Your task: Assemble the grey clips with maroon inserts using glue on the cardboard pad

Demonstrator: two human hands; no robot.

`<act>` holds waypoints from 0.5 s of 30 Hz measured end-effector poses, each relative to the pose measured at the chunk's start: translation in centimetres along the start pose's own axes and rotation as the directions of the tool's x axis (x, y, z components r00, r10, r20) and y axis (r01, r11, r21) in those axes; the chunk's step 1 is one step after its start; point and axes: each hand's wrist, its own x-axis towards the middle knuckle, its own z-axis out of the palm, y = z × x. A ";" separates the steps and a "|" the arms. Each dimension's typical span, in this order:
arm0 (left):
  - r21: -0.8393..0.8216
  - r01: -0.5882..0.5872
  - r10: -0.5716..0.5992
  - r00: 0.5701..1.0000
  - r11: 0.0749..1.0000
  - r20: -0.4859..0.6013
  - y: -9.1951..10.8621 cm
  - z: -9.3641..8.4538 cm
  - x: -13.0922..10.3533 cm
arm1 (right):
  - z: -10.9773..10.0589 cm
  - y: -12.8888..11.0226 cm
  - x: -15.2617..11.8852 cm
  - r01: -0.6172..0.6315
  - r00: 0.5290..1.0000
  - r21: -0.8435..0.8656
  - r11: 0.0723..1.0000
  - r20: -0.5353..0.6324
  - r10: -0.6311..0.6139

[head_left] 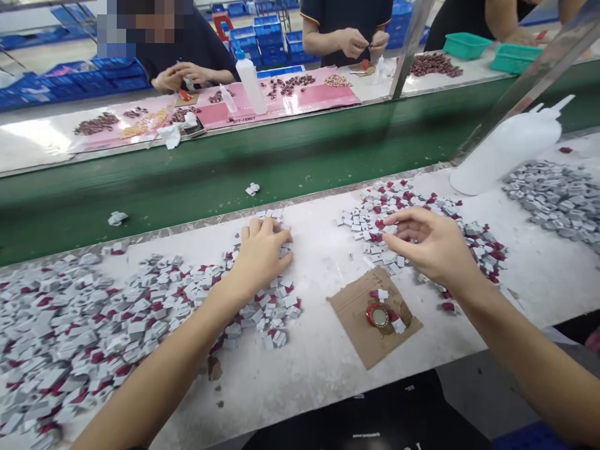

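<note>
My left hand (265, 250) reaches over the right end of a large pile of small grey and dark red plastic pieces (154, 312). Its fingers are bent and spread, touching or just above the pieces; what lies under them is hidden. Beside a second pile of grey and dark red pieces (487, 250), my right hand (429, 247) has thumb and forefinger curved towards each other with a gap between the tips. A dark red piece shows just past those tips. Below the right hand lies a brown cardboard square (359, 340), bearing a red-rimmed bottle cap (377, 317) and two grey-and-red pieces.
A pile of plain grey pieces (557, 200) and a white plastic bottle (510, 150) are on the right. Behind the bench runs a green conveyor belt (300, 162) with two small clusters on it. Across it, people work with their hands near blue crates. A metal post (407, 50) rises there.
</note>
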 end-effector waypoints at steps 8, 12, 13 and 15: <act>-0.581 -0.072 0.028 0.996 0.811 -0.084 3.9 -1.3 -0.7 | -1.4 0.3 -6.5 -0.205 0.972 0.455 0.867 -0.013 0.236; -0.920 0.118 0.133 0.975 0.373 0.179 8.2 -1.3 -2.8 | -1.0 0.4 -8.6 -0.242 0.958 0.536 0.809 -0.002 0.288; -0.946 0.161 0.168 0.962 0.282 0.214 9.2 -1.0 -3.2 | -0.9 0.4 -9.0 -0.241 0.956 0.542 0.805 -0.011 0.294; -0.967 0.216 0.196 0.951 0.135 0.240 10.9 -0.1 -4.0 | -0.8 0.5 -10.0 -0.238 0.953 0.548 0.802 -0.026 0.301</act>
